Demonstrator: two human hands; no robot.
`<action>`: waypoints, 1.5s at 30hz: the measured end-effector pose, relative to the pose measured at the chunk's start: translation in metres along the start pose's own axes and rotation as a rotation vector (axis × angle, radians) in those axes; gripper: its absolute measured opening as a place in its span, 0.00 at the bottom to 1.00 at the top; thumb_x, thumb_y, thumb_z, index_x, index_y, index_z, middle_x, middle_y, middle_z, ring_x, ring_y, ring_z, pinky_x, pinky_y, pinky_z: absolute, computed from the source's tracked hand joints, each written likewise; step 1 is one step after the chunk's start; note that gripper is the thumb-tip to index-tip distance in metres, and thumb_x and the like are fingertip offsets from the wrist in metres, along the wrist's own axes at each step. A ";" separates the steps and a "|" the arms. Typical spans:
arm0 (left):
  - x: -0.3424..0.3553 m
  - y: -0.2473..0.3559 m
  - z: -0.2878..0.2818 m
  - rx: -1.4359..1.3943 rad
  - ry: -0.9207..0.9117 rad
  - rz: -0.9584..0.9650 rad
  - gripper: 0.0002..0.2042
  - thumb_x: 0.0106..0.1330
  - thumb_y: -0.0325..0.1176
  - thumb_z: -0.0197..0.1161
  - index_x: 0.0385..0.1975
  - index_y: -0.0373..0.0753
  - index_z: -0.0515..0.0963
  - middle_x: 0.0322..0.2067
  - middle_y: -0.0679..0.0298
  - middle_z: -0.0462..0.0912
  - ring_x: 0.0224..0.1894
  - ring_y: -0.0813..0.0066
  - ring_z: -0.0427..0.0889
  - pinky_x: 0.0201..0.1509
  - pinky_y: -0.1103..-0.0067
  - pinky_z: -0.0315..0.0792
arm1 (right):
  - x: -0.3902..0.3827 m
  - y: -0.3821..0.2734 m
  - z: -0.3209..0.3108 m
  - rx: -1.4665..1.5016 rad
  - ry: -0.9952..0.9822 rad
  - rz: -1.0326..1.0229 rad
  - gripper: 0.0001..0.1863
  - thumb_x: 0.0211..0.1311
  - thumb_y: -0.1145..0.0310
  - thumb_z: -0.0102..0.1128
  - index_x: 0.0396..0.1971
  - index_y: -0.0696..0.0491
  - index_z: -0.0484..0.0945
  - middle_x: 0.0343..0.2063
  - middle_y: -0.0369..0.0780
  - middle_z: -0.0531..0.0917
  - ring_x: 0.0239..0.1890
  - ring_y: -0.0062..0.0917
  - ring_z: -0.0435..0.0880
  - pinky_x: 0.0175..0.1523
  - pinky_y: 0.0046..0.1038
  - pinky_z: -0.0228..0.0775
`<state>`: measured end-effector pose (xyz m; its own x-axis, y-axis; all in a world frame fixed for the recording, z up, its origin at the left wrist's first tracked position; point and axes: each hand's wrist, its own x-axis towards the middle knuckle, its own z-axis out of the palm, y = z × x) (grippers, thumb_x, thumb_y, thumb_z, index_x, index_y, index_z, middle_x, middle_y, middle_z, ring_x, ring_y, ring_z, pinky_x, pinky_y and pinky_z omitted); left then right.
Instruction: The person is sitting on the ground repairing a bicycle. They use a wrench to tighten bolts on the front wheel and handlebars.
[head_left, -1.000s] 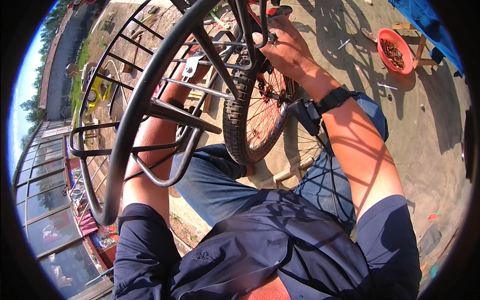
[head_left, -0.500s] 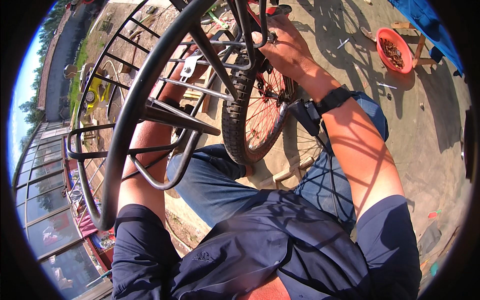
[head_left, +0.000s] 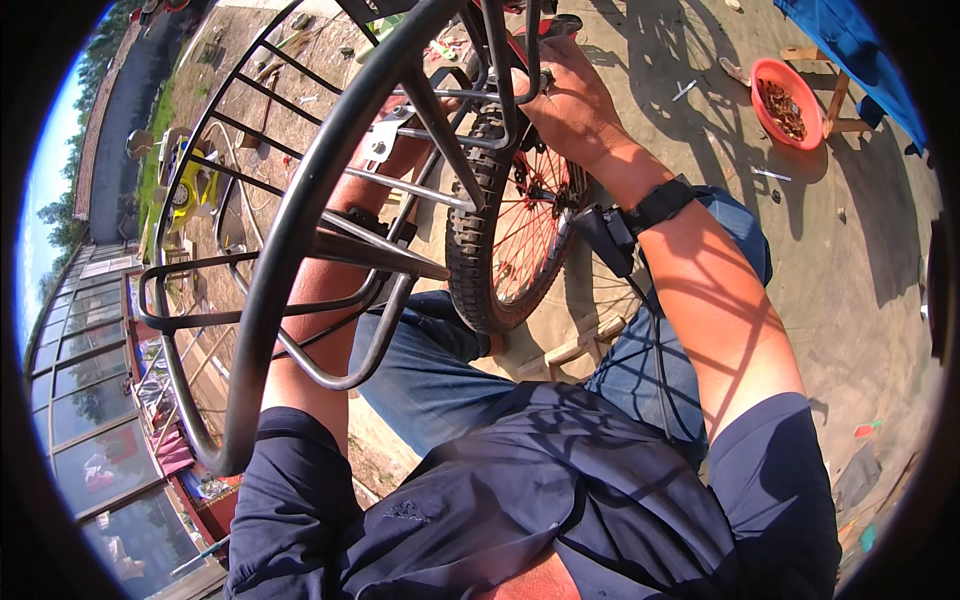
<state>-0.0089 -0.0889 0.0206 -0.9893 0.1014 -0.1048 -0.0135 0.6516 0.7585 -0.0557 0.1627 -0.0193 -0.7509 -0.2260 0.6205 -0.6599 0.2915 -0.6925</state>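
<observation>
A large black bicycle rack (head_left: 262, 330) with curved tubes and cross bars slants across the left half of the head view. Under its far end stands a bicycle wheel (head_left: 480, 230) with a knobby tyre and red-lit spokes. My right hand (head_left: 575, 100) is closed at the rack's far tubes, beside the red frame; what its fingers pinch is hidden. My left hand (head_left: 405, 140) reaches up behind the rack bars, next to a silver bracket (head_left: 380, 142). Bars cover most of its fingers, so its grip does not show.
A red basin (head_left: 787, 103) with small rusty parts stands at the right by a wooden stool (head_left: 840, 100) and blue cloth (head_left: 860, 45). A yellow toy car (head_left: 190, 190) lies at the left. A wooden piece (head_left: 575, 350) is between my legs.
The rack has shifted slightly, its silver bracket now a little lower. My left forearm has moved to the right. My right hand stays at nearly the same spot.
</observation>
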 end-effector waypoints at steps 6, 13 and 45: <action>-0.007 0.000 0.003 -0.388 -0.013 0.108 0.28 0.61 0.50 0.68 0.54 0.40 0.71 0.53 0.63 0.74 0.60 0.71 0.73 0.67 0.72 0.66 | 0.002 0.007 0.016 -0.008 0.075 -0.025 0.20 0.60 0.57 0.56 0.49 0.52 0.77 0.45 0.48 0.77 0.49 0.42 0.76 0.56 0.36 0.69; 0.019 -0.017 0.021 -0.778 -0.012 0.106 0.29 0.58 0.52 0.71 0.53 0.40 0.72 0.54 0.63 0.74 0.59 0.71 0.73 0.68 0.71 0.64 | -0.004 0.014 0.009 -0.049 0.103 0.018 0.21 0.60 0.57 0.57 0.49 0.53 0.77 0.45 0.47 0.77 0.49 0.41 0.76 0.56 0.35 0.70; -0.031 -0.001 0.041 -0.370 0.227 -0.059 0.13 0.69 0.42 0.60 0.32 0.37 0.76 0.22 0.71 0.73 0.24 0.84 0.68 0.30 0.81 0.63 | -0.001 0.008 0.004 0.019 0.091 0.012 0.19 0.58 0.61 0.61 0.49 0.52 0.77 0.40 0.47 0.77 0.43 0.42 0.78 0.50 0.36 0.72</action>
<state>0.0280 -0.0622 -0.0029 -0.9915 -0.1229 -0.0422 -0.0813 0.3337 0.9392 -0.0598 0.1613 -0.0269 -0.7539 -0.1373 0.6425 -0.6521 0.2758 -0.7062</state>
